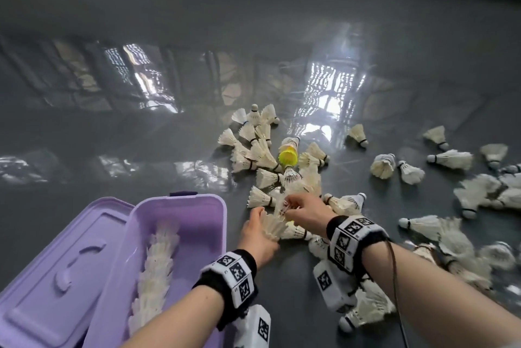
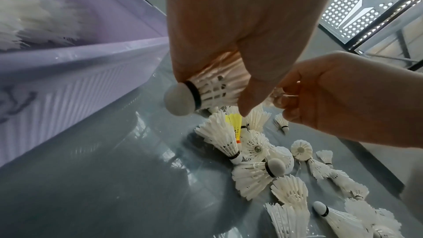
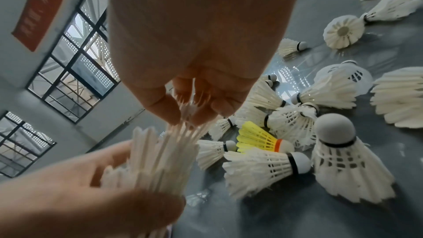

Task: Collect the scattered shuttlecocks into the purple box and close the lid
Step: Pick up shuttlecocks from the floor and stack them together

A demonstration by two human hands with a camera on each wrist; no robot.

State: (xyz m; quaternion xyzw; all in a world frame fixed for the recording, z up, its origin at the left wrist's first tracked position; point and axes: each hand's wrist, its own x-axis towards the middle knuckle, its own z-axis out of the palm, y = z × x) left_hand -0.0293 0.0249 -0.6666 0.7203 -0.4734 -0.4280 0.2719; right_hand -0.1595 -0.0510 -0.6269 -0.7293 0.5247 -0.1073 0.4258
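The purple box [image 1: 217, 215] stands open at the lower left, its lid [image 1: 56, 271] folded out flat on the floor to its left. A long nested row of white shuttlecocks [image 1: 158, 268] lies inside. My left hand [image 1: 258, 232] grips a stack of white shuttlecocks [image 2: 210, 88] just right of the box, cork end toward the box. My right hand [image 1: 301, 209] pinches the feather tips of a shuttlecock [image 3: 183, 133] at the stack's open end. Several white shuttlecocks [image 1: 259, 150] and one yellow shuttlecock [image 1: 288, 156] lie scattered on the floor beyond both hands.
The glossy grey floor [image 1: 141, 136] reflects windows. More loose shuttlecocks [image 1: 451, 158] spread to the right and under my right forearm [image 1: 366, 311]. A wall with windows [image 3: 68, 61] shows in the right wrist view. A cable [image 1: 394, 277] hangs from the right wrist band.
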